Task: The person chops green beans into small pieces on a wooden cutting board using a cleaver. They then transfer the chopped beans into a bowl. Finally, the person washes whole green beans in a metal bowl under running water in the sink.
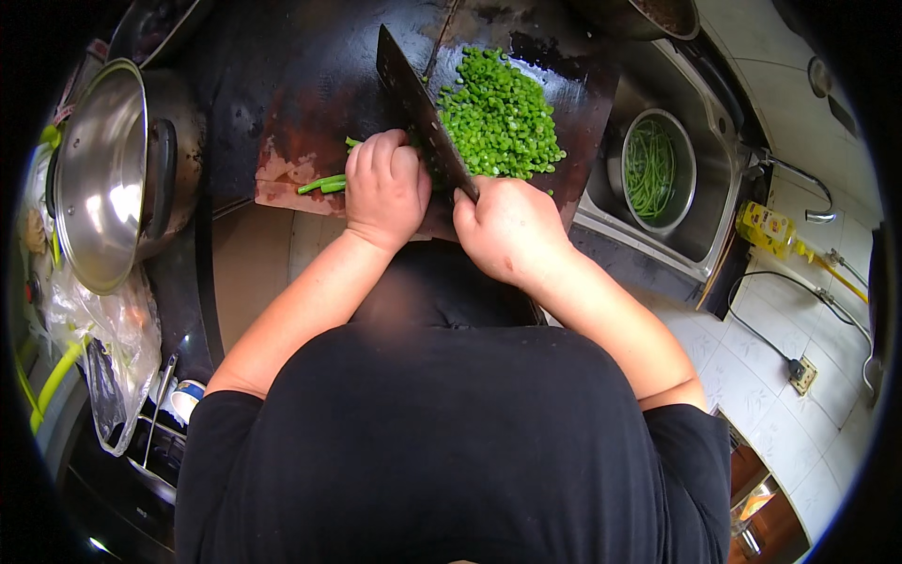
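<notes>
Chopping, apparently: right grip (512, 227) closed round dark broad-bladed metal cleaver (420, 108); left grip (385, 185) curled over slim green stalks (322, 183). Next cut likely wants steady feed.

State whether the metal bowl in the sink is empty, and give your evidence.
Not empty: long green stalks lie inside the metal bowl, visible through its open top.
</notes>
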Motion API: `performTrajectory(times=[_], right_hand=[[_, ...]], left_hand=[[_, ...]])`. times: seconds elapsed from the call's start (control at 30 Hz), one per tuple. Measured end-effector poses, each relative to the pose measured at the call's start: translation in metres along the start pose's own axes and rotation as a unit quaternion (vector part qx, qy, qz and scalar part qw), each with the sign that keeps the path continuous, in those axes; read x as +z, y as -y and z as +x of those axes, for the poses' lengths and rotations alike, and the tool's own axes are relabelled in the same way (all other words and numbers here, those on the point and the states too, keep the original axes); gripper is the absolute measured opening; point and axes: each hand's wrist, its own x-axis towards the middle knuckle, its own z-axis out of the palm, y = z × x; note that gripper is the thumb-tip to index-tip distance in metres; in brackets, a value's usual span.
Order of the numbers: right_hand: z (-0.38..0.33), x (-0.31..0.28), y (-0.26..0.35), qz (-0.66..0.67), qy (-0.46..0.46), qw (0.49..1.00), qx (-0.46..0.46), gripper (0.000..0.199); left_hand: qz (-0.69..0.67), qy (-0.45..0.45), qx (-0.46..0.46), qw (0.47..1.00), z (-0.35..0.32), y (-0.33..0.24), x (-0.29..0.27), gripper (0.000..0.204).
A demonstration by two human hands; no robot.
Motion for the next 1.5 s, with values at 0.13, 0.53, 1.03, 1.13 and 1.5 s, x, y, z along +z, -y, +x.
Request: performTrajectory(times=[0.13,0.53,1.03,1.13,1.5], right_hand=[[-0.002,0.004,-0.018,0.013,-0.033,0.999,0.008,0.035],[0.022,-0.009,-0.084,0.212,-0.035,0.976,0.021,0.041],[0.005,-0.026,-0.093,0.172,-0.112,0.979,-0.003,0.042],[-0.007,-0.028,-0.087,0.149,-0.133,0.98,-0.014,0.042],[-0.016,-0.025,-0.098,0.192,-0.133,0.972,-0.027,0.04]], left_hand=[[-0.001,-0.005,0.002,1.0,0.0,-0.005,0.0,0.025],[0.038,0.003,0.029,0.999,0.003,-0.005,-0.002,0.024],[0.03,0.048,-0.022,0.998,0.003,-0.01,-0.006,0.035],[0.034,0.093,-0.049,0.994,0.008,-0.016,-0.013,0.042],[0.14,0.251,-0.021,0.958,0.033,-0.022,-0.05,0.078]])
